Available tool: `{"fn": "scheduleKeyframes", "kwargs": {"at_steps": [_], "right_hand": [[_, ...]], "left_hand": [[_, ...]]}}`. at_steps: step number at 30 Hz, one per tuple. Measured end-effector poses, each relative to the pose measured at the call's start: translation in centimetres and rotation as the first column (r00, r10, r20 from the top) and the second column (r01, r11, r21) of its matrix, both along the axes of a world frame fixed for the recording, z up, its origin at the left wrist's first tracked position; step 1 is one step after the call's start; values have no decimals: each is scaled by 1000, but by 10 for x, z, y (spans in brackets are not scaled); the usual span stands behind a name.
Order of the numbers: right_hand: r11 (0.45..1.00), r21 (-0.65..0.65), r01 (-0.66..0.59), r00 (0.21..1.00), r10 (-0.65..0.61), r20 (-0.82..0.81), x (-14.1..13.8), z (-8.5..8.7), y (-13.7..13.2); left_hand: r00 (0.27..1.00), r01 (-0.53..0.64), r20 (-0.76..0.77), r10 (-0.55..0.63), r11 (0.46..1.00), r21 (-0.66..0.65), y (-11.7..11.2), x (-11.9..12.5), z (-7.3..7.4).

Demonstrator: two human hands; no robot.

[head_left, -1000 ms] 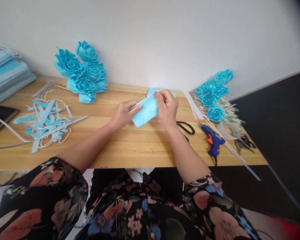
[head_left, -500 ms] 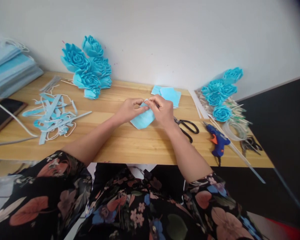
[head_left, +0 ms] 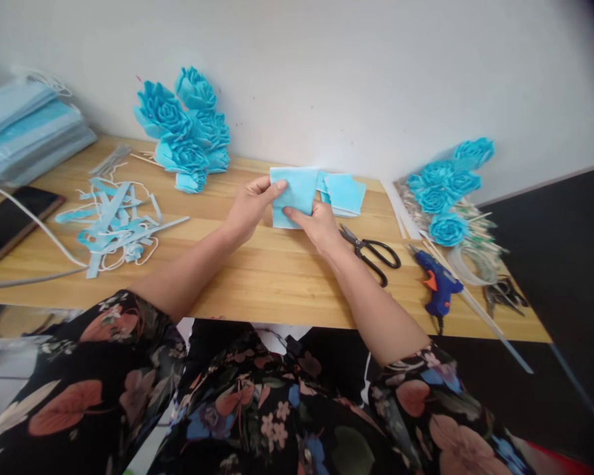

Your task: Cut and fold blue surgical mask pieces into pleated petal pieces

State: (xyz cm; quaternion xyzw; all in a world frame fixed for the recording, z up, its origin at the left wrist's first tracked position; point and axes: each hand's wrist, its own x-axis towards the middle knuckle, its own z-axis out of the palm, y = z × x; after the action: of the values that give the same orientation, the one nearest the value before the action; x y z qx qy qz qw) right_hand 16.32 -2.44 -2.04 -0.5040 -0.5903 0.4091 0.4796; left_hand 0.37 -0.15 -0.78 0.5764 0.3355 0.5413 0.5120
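A light blue square of fabric (head_left: 299, 188), like face mask material, is stretched flat between my two hands above the table. My left hand (head_left: 255, 204) pinches its left edge, thumb on top. With the thumb on its lower part, my right hand (head_left: 319, 224) grips the piece from the lower right. Behind my right hand lie several more cut blue pieces (head_left: 346, 192). Black-handled scissors (head_left: 369, 251) rest on the table just right of my right wrist, their blades partly apart.
Blue fabric roses stand at the back left (head_left: 193, 132) and right (head_left: 448, 185). Cut strips and ear loops (head_left: 119, 224) lie left, near a phone (head_left: 17, 221) and stacked face masks (head_left: 34, 128). A blue glue gun (head_left: 440, 284), clear tape roll (head_left: 468, 264) and small dark snips (head_left: 505, 293) are right.
The blue piece, gathered at its top between my fingertips before, is now spread flat as a square. My hands have moved apart and slightly up. The camera view has shifted a little.
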Motion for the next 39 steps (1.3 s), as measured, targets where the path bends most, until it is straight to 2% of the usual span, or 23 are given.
{"fn": "scheduleKeyframes", "kwargs": {"at_steps": [5,9,13,17,21,25,32,35,39], "right_hand": [[999,44,11,952,-24,306,-7,1,-6],[996,69,-61,911,27,412,-19,1,-14],[983,32,-180,927,159,341,-21,1,-17],[969,-35,-244,960,247,132,-13,3,-14],[981,-33,-191,981,190,-44,-10,5,-11],[995,11,-94,994,95,-55,-11,5,-10],[999,13,45,992,-43,-119,-2,3,-2],[990,71,125,980,-112,-167,4,9,0],[976,201,82,991,-59,-118,9,17,1]], "left_hand": [[986,-169,15,169,986,0,6,2,-7],[947,-322,-9,323,946,34,8,2,-16],[918,-392,-23,395,916,90,11,1,-21],[902,-424,-28,432,895,137,10,-2,-18],[910,-392,-73,407,906,159,4,2,-14],[922,-361,-90,376,920,152,0,4,-14],[894,-428,-66,443,889,160,16,-7,-15],[930,-331,-121,347,934,133,13,-4,-13],[953,-122,-257,157,982,147,0,5,-9]]}}
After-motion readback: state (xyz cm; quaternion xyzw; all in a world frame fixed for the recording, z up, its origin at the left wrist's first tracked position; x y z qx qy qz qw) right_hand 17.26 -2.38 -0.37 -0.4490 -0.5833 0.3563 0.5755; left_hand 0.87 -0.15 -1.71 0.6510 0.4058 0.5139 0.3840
